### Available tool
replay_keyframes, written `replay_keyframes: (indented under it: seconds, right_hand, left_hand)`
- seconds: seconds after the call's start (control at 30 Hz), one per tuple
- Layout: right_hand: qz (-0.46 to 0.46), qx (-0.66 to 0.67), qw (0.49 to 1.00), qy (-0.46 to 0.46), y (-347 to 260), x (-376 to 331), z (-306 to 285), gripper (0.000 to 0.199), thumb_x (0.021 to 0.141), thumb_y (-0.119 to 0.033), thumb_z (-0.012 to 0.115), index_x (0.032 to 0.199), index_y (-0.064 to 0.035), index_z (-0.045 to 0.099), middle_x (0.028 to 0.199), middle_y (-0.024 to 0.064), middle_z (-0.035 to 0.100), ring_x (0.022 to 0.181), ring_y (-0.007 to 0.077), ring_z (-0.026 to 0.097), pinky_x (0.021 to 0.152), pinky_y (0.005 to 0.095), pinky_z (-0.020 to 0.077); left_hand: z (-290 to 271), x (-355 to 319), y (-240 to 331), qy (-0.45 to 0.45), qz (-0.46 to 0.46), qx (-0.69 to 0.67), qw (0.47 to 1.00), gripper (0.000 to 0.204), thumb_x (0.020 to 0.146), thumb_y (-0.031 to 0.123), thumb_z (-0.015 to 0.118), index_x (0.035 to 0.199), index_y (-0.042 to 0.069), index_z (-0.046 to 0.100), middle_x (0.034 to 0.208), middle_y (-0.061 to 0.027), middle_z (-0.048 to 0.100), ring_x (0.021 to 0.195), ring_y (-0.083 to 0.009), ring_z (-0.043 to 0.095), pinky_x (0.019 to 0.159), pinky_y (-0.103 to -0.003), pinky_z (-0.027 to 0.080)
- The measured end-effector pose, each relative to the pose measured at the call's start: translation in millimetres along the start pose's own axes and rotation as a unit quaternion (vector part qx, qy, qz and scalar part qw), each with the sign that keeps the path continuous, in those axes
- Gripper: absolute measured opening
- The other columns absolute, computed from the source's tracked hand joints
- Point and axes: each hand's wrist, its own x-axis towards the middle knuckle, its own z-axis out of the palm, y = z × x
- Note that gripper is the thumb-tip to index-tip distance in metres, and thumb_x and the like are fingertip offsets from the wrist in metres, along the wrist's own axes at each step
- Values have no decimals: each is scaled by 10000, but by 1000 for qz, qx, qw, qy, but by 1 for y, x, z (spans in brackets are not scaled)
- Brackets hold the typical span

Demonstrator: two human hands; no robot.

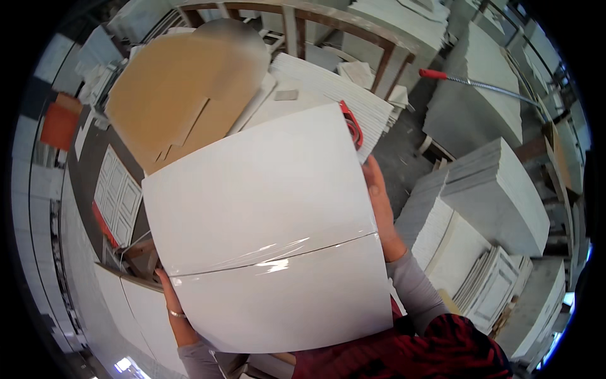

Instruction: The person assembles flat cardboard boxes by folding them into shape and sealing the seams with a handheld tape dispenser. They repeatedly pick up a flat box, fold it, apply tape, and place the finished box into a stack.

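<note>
I hold a pair of large white panels in front of me, lying side by side with a dark seam between them. Glossy, wrinkled clear film shows along that seam. At the left edge my left hand grips the panels, most of its fingers hidden by the edge. My right hand is closed on the right edge, with its fingers partly out of sight. Just beyond the far right corner is a red handle-like object; I cannot tell its kind.
Brown cardboard lies beyond the panels, its far end blurred. Beside it rests a stack of thin white boards. White stacks stand at right, below a red-handled metal rod. A white panelled door is at left.
</note>
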Motion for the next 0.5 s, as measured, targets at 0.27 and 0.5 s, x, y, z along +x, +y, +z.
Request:
replay_keyframes:
  seconds: [0.27,0.5]
  right_hand:
    - [91,-29,987,-126,-34,-29,-21,633,931,-373,516,1420,-24,317,1427,137,359,1304,254,345,1074,337,257]
    - [53,-168,945,-277,-114,-25,-3,650,925,-392,520,1414,-12,325,1416,138,381,1303,244,351,1073,325,259]
  left_hand:
    - [39,-74,46,14,127,-86,988,811,906,672,283,1405,34,326,1385,-124,424,1207,-264,466,990,-369,410]
    - [22,-136,124,4,312,-200,929,764,918,633,287,1396,39,328,1347,-110,447,1198,-262,460,993,-372,402]
